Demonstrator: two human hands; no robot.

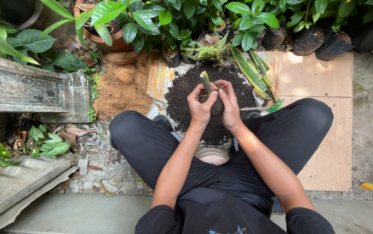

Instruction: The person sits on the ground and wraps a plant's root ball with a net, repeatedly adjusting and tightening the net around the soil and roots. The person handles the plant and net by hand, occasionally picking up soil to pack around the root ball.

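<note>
My left hand point(200, 105) and my right hand point(228, 104) are cupped together around a dark ball of soil and fibre point(217, 106). A short green-and-yellow striped leaf cutting point(205, 82) stands up out of the ball, against my left thumb. Both hands hover above a heap of dark potting soil point(182, 97) spread on the ground between my knees. I sit cross-legged in black trousers.
A mound of brown coconut fibre point(123, 84) lies left of the soil. Loose striped leaf cuttings point(251, 71) lie to the right on cardboard point(321, 76). Potted plants point(108, 30) and black grow bags point(312, 39) line the back. A concrete block point(26, 89) stands at left. A pale bowl point(212, 155) sits by my lap.
</note>
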